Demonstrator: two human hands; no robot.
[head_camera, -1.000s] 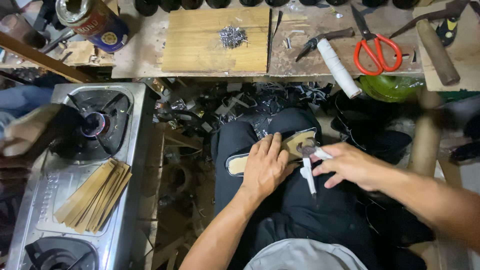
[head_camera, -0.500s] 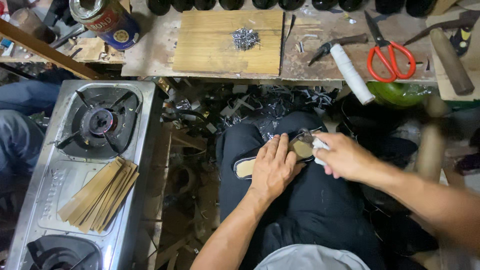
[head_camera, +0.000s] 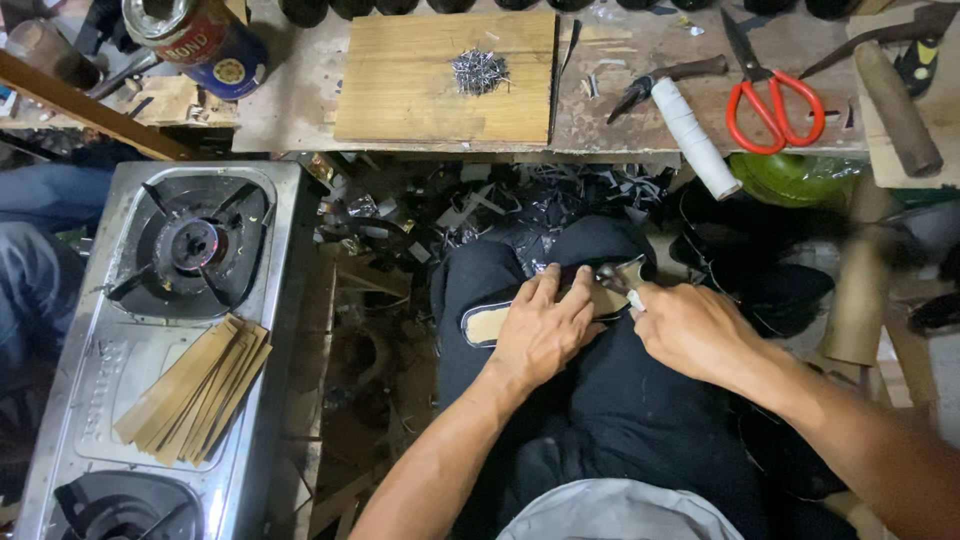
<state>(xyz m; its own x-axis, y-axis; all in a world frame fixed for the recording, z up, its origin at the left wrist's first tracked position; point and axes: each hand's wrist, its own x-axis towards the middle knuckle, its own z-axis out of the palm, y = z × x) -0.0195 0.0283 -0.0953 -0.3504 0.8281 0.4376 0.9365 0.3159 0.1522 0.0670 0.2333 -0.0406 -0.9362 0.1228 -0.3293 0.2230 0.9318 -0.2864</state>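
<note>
My left hand (head_camera: 545, 330) lies flat on a tan shoe sole (head_camera: 490, 325) that rests on my lap. My fingers press it down so it cannot slide. The sole lies sideways across my leg, with its long way going from left to right. One end pokes out past my thumb on the left. The other end is hidden under my fingers and runs toward my right hand (head_camera: 695, 330).

My right hand is closed tight around a small metal tool (head_camera: 615, 275). The tip of the tool touches the right end of the sole, just past my left fingertips. So my two hands are very close, almost touching, and the right one is nearer to the end where the tool bites. I cannot tell just what kind of tool it is.

Past my knees the floor is full of dark scraps (head_camera: 520, 195). Beyond that is a low wooden surface (head_camera: 290, 120). A light board (head_camera: 420, 90) sits on it with a little heap of nails (head_camera: 480, 70). To the right are a white roll (head_camera: 695, 140) and red scissors (head_camera: 775, 100). On my left side is a gas stove (head_camera: 270, 330) with thin tan strips (head_camera: 195, 390) stacked on it.
</note>
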